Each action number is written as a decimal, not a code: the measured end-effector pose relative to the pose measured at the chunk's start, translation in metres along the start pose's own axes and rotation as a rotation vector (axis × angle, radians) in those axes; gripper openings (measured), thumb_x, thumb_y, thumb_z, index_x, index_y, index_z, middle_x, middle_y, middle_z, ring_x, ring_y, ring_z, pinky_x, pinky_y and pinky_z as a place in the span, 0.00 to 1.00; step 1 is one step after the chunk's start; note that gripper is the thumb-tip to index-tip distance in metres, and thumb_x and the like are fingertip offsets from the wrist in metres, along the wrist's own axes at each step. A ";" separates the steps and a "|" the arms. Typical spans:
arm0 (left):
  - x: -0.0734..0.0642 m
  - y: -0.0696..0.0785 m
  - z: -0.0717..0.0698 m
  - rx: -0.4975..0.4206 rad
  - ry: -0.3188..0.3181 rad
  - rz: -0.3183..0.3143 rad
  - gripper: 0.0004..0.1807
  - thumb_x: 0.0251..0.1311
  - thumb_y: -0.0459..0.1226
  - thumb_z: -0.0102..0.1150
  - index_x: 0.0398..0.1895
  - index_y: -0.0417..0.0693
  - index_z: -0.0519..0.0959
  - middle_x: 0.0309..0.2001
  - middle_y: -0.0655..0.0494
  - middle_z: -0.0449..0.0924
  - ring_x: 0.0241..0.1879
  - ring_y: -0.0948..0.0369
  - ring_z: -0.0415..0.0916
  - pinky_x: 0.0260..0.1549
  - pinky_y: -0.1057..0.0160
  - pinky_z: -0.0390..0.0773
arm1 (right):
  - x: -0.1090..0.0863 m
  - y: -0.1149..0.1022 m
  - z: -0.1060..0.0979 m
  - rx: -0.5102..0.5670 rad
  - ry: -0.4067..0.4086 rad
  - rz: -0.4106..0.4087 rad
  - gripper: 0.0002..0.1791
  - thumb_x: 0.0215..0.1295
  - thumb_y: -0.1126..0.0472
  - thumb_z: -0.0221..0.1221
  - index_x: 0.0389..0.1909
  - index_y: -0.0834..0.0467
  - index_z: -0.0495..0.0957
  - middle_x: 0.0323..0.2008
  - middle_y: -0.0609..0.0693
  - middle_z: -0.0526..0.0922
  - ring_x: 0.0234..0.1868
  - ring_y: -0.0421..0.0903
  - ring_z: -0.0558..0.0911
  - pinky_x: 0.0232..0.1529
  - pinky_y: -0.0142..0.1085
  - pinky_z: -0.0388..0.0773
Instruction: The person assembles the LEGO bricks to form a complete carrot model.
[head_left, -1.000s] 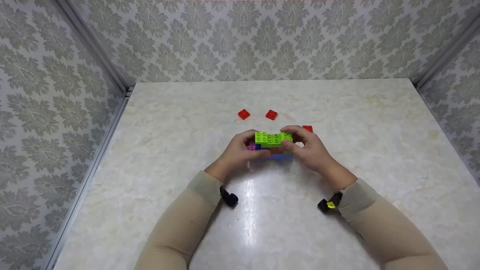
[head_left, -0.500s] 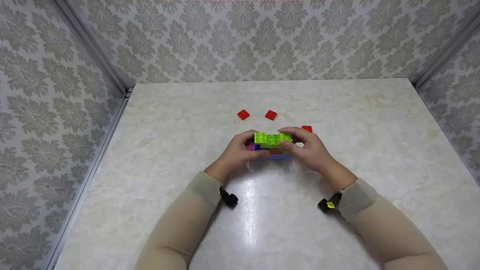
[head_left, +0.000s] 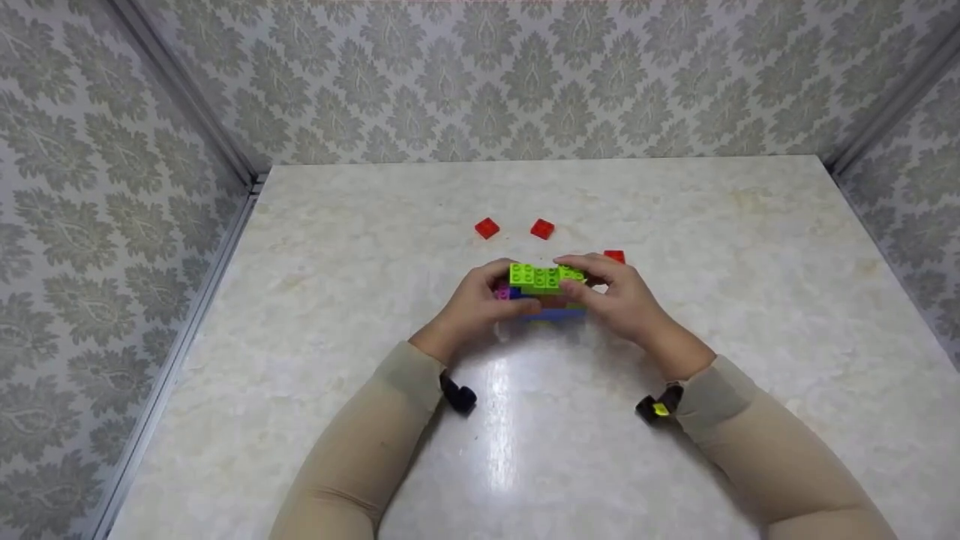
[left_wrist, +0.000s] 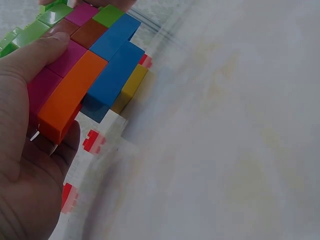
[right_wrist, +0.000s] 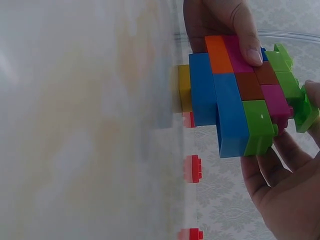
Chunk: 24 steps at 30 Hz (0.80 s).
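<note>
A stepped stack of toy building bricks [head_left: 555, 301] stands at the middle of the table, in blue, orange, magenta, brown, yellow and green. My left hand [head_left: 472, 304] grips its left end, thumb across the near face and fingers behind. At the top right, my right hand [head_left: 622, 300] pinches a light green brick [right_wrist: 304, 111], which sits tilted against the top row in the right wrist view. Fingers of that hand also lie behind the stack's right end. Near the base, the left wrist view shows an orange brick [left_wrist: 75, 95] and a yellow brick [left_wrist: 131, 87].
Two square red bricks, one on the left [head_left: 487, 228] and one on the right [head_left: 542, 229], lie behind the stack. A third red brick [head_left: 614, 256] is just past my right hand. Patterned walls border the pale table [head_left: 337, 225] on three sides.
Almost nothing differs. My right hand's fingers have shifted very slightly left along the green top row; the left hand keeps its grip.
</note>
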<state>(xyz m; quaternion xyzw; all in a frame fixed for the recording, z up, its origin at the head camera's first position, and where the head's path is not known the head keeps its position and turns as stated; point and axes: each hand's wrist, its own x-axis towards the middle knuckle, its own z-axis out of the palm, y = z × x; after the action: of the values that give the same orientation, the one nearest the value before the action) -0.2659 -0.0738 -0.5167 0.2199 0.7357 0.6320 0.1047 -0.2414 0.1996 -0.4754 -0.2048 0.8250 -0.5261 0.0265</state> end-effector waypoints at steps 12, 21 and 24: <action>0.000 0.002 0.001 -0.013 -0.010 0.001 0.25 0.65 0.39 0.84 0.63 0.50 0.87 0.59 0.51 0.91 0.57 0.57 0.87 0.59 0.63 0.85 | 0.001 0.000 0.003 0.049 0.016 -0.012 0.20 0.79 0.60 0.71 0.68 0.55 0.87 0.64 0.53 0.89 0.55 0.43 0.84 0.59 0.38 0.80; 0.000 0.001 0.000 0.002 -0.009 0.006 0.24 0.65 0.38 0.84 0.63 0.50 0.87 0.59 0.51 0.91 0.57 0.57 0.87 0.59 0.62 0.86 | 0.003 0.021 0.011 0.117 0.026 -0.077 0.27 0.76 0.68 0.71 0.73 0.64 0.80 0.67 0.62 0.86 0.55 0.41 0.83 0.60 0.30 0.78; 0.001 0.000 0.000 -0.001 -0.015 0.010 0.25 0.64 0.38 0.84 0.63 0.50 0.87 0.59 0.50 0.90 0.57 0.57 0.87 0.60 0.62 0.85 | 0.003 0.031 0.011 0.153 0.029 -0.060 0.30 0.71 0.70 0.74 0.72 0.65 0.81 0.66 0.60 0.87 0.59 0.38 0.86 0.64 0.28 0.79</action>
<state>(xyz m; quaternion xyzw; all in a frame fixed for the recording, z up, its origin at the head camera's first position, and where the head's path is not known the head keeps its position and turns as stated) -0.2665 -0.0735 -0.5163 0.2283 0.7335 0.6311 0.1074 -0.2508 0.2002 -0.5076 -0.2189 0.7761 -0.5912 0.0143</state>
